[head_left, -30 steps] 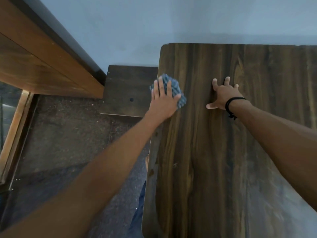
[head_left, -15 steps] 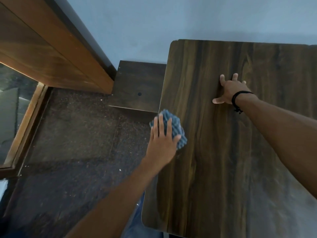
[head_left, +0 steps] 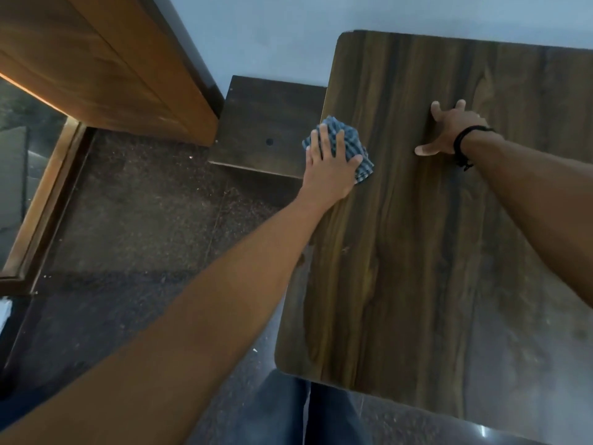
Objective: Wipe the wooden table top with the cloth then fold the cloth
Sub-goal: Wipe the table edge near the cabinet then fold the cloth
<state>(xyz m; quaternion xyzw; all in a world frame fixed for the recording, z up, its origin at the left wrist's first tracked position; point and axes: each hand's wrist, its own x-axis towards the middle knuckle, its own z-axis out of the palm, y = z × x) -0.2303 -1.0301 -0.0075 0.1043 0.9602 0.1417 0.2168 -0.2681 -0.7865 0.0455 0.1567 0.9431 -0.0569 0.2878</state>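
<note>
head view: my left hand [head_left: 327,170], fingers [head_left: 324,138] flat on the cloth [head_left: 353,139], swept back toward 12 o'clock along the surface [head_left: 417,252] edge; wiping unfinished, fold pending.

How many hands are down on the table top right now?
2. The left hand presses the cloth at the table top's left edge; the right hand rests flat on bare wood further right.

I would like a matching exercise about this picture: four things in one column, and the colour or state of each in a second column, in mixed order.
1. cloth
2. right hand
3. wristband
4. left hand

A. black
B. flat on the table, holding nothing
C. blue checked
D. pressing on the cloth at the table's left edge

Pairs: 1-C, 2-B, 3-A, 4-D
</note>
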